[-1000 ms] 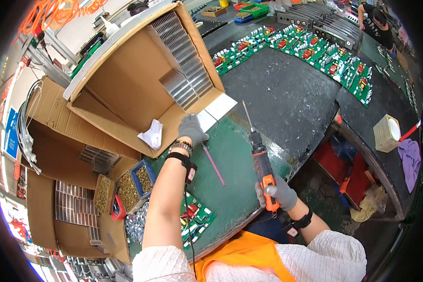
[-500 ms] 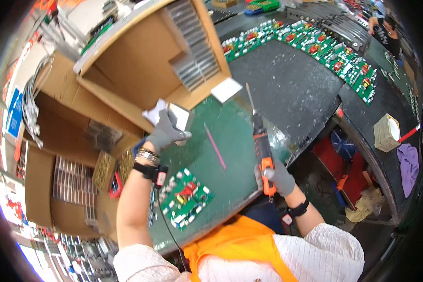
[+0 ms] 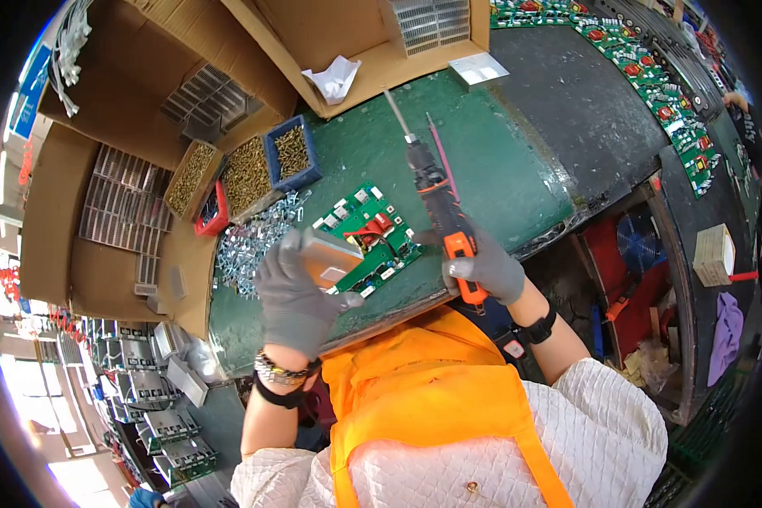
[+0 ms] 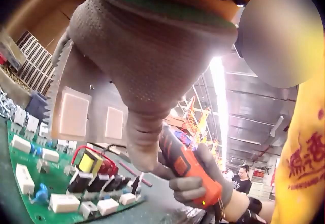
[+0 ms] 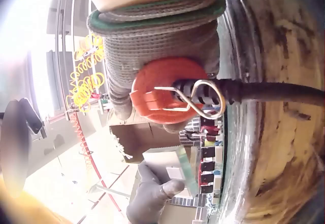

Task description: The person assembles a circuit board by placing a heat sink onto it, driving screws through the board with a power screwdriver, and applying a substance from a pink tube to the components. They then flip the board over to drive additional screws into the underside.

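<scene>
In my left hand (image 3: 292, 300), gloved in grey, is a finned metal heat sink (image 3: 328, 261), held at its edge. Two pale rectangular patches (image 4: 73, 115) show on its flat face in the left wrist view. It is tilted close over the near left part of a green circuit board (image 3: 356, 222), which lies on the bench with red, white and black components. My right hand (image 3: 495, 271), also gloved, grips an orange and black electric screwdriver (image 3: 438, 199) by its handle; its long bit points up and away from me. A pink stick (image 3: 442, 157) lies beyond the driver.
Left of the board lie loose metal clips (image 3: 250, 245), bins of brass screws (image 3: 247, 173) and a blue bin (image 3: 292, 154). Cardboard boxes (image 3: 42, 229) with heat sinks stand left and behind. Another heat sink (image 3: 478, 69) lies by the box; circuit boards (image 3: 652, 93) line the far right.
My left hand has picked up the heat sink by the box and brought it back towards me, over the circuit board. The right hand still holds the screwdriver. The head view has shifted down and left.
</scene>
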The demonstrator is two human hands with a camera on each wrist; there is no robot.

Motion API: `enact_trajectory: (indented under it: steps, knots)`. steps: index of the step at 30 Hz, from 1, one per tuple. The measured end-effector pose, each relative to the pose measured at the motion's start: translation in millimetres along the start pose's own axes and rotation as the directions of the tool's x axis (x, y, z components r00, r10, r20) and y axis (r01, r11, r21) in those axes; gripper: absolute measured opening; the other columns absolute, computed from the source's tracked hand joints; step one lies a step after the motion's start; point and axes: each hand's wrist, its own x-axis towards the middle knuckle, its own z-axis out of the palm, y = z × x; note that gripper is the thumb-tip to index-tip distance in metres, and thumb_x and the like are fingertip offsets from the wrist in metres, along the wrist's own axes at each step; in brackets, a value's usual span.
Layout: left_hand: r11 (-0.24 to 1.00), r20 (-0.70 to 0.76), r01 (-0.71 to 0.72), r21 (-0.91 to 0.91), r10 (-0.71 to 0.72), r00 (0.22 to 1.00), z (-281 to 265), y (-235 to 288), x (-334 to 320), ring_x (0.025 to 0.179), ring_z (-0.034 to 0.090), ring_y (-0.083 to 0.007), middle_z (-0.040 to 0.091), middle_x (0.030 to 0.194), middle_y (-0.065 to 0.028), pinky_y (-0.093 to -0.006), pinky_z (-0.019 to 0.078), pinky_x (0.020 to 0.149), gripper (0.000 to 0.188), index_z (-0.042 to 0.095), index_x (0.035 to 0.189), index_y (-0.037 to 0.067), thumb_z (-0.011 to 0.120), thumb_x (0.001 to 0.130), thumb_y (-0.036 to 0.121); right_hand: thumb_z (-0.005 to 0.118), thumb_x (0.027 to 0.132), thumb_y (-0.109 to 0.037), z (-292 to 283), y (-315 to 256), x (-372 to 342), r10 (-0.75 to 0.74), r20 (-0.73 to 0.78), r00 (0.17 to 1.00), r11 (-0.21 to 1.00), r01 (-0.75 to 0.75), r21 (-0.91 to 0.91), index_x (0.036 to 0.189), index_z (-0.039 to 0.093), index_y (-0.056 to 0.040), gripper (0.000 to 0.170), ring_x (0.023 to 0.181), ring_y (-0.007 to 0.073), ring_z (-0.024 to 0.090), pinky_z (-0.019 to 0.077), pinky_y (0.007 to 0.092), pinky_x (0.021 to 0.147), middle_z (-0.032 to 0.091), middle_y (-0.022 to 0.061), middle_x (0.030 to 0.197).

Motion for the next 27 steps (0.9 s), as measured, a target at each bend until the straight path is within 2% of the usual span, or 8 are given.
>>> enact_trajectory:
  steps: [7, 9, 12, 14, 16, 18, 20, 27]
  knots:
    - [0.994, 0.067, 0.076, 0.08, -0.081, 0.994, 32, 18, -13, 0.113, 0.049, -0.0338, 0.048, 0.122, -0.0118, -0.0482, 0.0367, 0.097, 0.114, 0.036, 0.132, 0.009, 0.09, 0.039, 0.047, 0.072, 0.071, -0.014, 12, 13, 22, -0.016, 0.063, 0.998, 0.999, 0.019, -0.044, 0.148, 0.024, -0.0071, 0.092, 0.067, 0.0156, 0.061, 0.0528, 0.0304, 0.059, 0.056, 0.0173, 0.129]
    - [0.99, 0.083, 0.091, 0.108, -0.101, 0.991, 35, 22, -13, 0.113, 0.048, -0.0338, 0.048, 0.123, -0.012, -0.0488, 0.0359, 0.097, 0.113, 0.036, 0.132, 0.009, 0.089, 0.041, 0.048, 0.073, 0.069, -0.014, 12, 14, 22, 0.003, 0.024, 1.0, 0.998, -0.001, -0.07, 0.143, 0.034, -0.0049, 0.084, 0.071, 0.0126, 0.06, 0.0518, 0.0271, 0.062, 0.059, 0.01, 0.125]
    - [0.981, 0.12, 0.111, 0.158, -0.13, 0.984, 38, 28, -12, 0.116, 0.047, -0.0335, 0.048, 0.125, -0.0125, -0.0495, 0.0347, 0.098, 0.112, 0.035, 0.132, 0.01, 0.09, 0.042, 0.047, 0.073, 0.069, -0.014, 10, 19, 24, -0.014, 0.036, 0.999, 0.994, 0.018, -0.11, 0.142, 0.035, -0.0047, 0.083, 0.07, 0.0124, 0.06, 0.0518, 0.0272, 0.061, 0.06, 0.0089, 0.123]
    - [0.984, 0.115, 0.097, 0.153, -0.115, 0.987, 41, 30, -12, 0.114, 0.045, -0.0284, 0.046, 0.12, -0.0078, -0.0469, 0.0326, 0.096, 0.108, 0.036, 0.136, 0.009, 0.087, 0.049, 0.047, 0.073, 0.069, -0.014, 7, 23, 27, -0.045, 0.048, 0.998, 0.993, 0.05, -0.106, 0.141, 0.036, -0.0046, 0.082, 0.07, 0.0122, 0.06, 0.0519, 0.0274, 0.061, 0.06, 0.0083, 0.122]
    - [0.983, 0.105, 0.086, 0.161, -0.104, 0.989, 43, 31, -13, 0.113, 0.045, -0.0277, 0.046, 0.119, -0.0075, -0.0466, 0.033, 0.096, 0.107, 0.037, 0.136, 0.009, 0.087, 0.049, 0.047, 0.072, 0.069, -0.014, 5, 22, 26, -0.077, 0.062, 0.995, 0.991, 0.083, -0.103, 0.141, 0.036, -0.0046, 0.081, 0.07, 0.0121, 0.06, 0.0519, 0.0276, 0.06, 0.06, 0.0078, 0.121]
    - [0.982, 0.091, 0.077, 0.171, -0.094, 0.991, 45, 32, -13, 0.112, 0.046, -0.027, 0.046, 0.118, -0.0073, -0.0463, 0.0335, 0.095, 0.106, 0.037, 0.135, 0.009, 0.086, 0.049, 0.047, 0.072, 0.067, -0.021, 6, 17, 25, 0.014, 0.068, 0.998, 0.997, -0.009, -0.074, 0.147, 0.025, -0.006, 0.094, 0.068, 0.0131, 0.062, 0.0528, 0.0269, 0.059, 0.055, 0.0174, 0.13]
    - [0.974, 0.141, 0.11, 0.199, -0.14, 0.98, 47, 35, -13, 0.118, 0.046, -0.0313, 0.046, 0.127, -0.0118, -0.0482, 0.0339, 0.098, 0.111, 0.034, 0.136, 0.01, 0.088, 0.046, 0.048, 0.072, 0.067, -0.021, 7, 13, 23, 0.013, 0.066, 0.998, 0.999, -0.011, -0.041, 0.147, 0.025, -0.0062, 0.093, 0.067, 0.0131, 0.062, 0.0527, 0.0268, 0.058, 0.055, 0.0176, 0.13]
    - [0.956, 0.214, 0.147, 0.256, -0.204, 0.955, 44, 44, -9, 0.118, 0.046, -0.0291, 0.046, 0.126, -0.0097, -0.0481, 0.0323, 0.099, 0.108, 0.033, 0.14, 0.01, 0.085, 0.054, 0.048, 0.071, 0.067, -0.02, 5, 13, 22, -0.004, 0.057, 0.998, 0.999, 0.001, 0.047, 0.146, 0.025, -0.0065, 0.092, 0.065, 0.0139, 0.062, 0.0523, 0.0267, 0.057, 0.056, 0.0187, 0.128]
